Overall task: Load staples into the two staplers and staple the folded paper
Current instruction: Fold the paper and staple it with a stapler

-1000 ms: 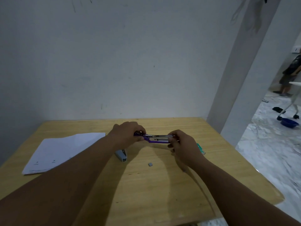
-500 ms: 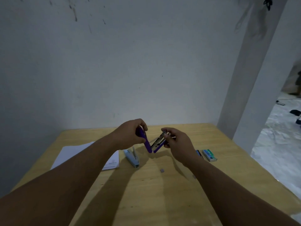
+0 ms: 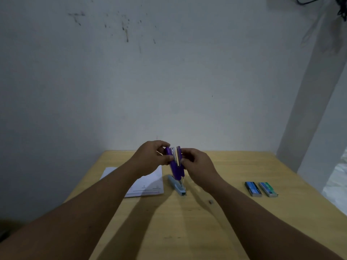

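The purple plastic stapler point(image 3: 175, 166), at mid-frame above the wooden table point(image 3: 187, 222), is pinched nearly closed between the left hand point(image 3: 150, 158) and right hand point(image 3: 197, 166), apparently just loaded, while the grey-blue stapler point(image 3: 177, 187) and folded white paper point(image 3: 148, 182) beyond wait untouched.

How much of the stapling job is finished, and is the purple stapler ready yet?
Nothing looks finished yet. In hand: the left hand and right hand hold the purple plastic stapler above the wooden table, its two halves nearly closed. Whether staples are inside cannot be seen. Left: the pale blue stapler lies untouched, the white folded paper shows no staple, and the blue staple box and green staple box wait.
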